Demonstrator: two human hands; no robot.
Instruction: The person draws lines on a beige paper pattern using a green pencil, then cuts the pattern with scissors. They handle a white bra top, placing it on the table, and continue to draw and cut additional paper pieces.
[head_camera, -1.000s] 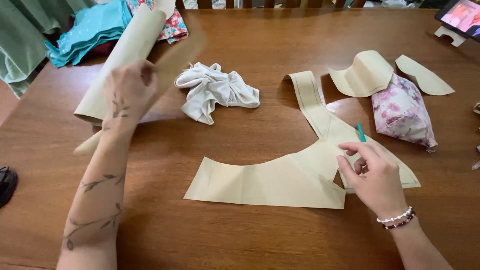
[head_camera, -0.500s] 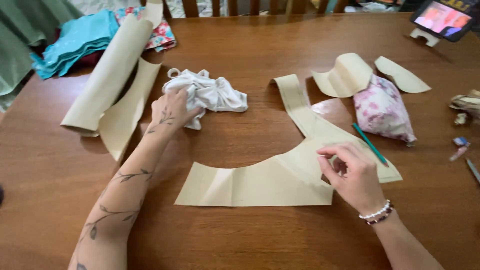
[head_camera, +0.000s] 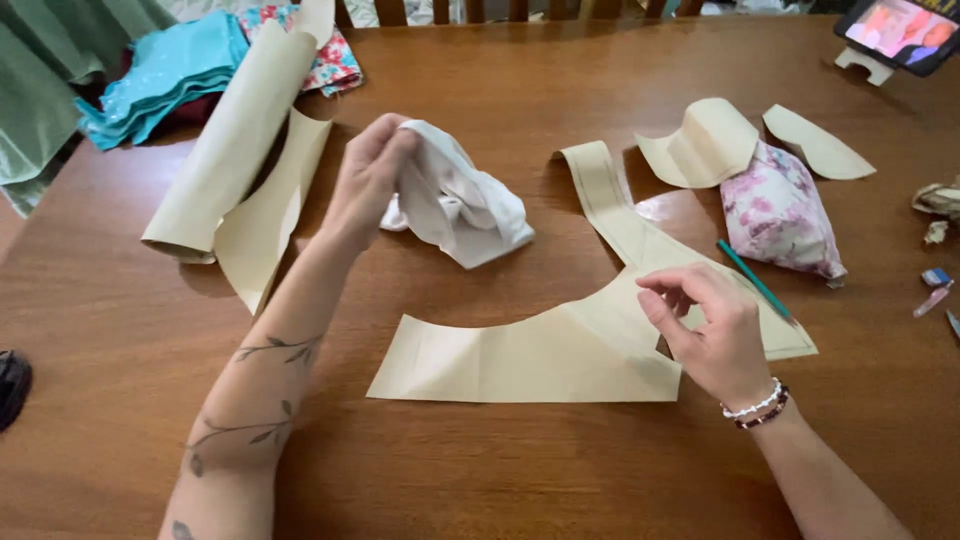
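On the wooden table (head_camera: 500, 470), far left a roll of tan paper (head_camera: 235, 135), your left hand (head_camera: 365, 180) pinching the crumpled white cloth (head_camera: 465, 205) at centre, your right hand (head_camera: 705, 330) loosely curled, fingertips resting on the tan pattern piece (head_camera: 540, 355), green pencil (head_camera: 755, 282) and floral bundle (head_camera: 780, 212) right.

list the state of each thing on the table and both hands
left hand: fingers pinching the white cloth, lifting one edge
white cloth: crumpled, partly raised off the table
right hand: resting on the pattern piece, fingers curled, holding nothing
pattern piece: lying flat, creased
paper roll: rolled up, lying on its side
pencil: lying flat, untouched
floral pouch: stuffed, closed
tablet: propped up, screen on
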